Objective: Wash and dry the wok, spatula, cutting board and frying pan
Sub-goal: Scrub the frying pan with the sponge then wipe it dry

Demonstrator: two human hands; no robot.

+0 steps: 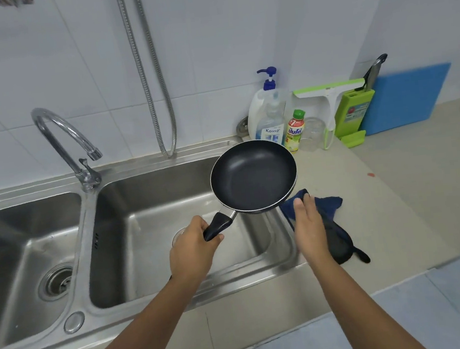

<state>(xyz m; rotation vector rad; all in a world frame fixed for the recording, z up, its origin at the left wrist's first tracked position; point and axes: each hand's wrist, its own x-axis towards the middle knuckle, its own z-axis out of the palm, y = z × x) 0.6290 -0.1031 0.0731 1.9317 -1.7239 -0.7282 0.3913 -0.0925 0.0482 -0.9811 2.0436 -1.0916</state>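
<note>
A small black frying pan [253, 176] is held in the air over the right edge of the right sink basin [152, 211]. My left hand [193, 249] grips its black handle. My right hand [308, 221] holds a dark blue cloth [328, 206] just under the pan's near right rim, thumb on top of the cloth. The cloth hangs down onto the counter beside the sink. A blue cutting board [409, 96] leans upright against the wall at the far right. I see neither wok nor spatula.
A curved tap [67, 141] stands between the two basins; the left basin [17, 256] has a drain strainer. Behind the pan stand a pump soap bottle [265, 104], a small yellow bottle [295, 131], a green squeegee [329, 97] and a green knife block [355, 111]. The beige counter [410, 182] extends right.
</note>
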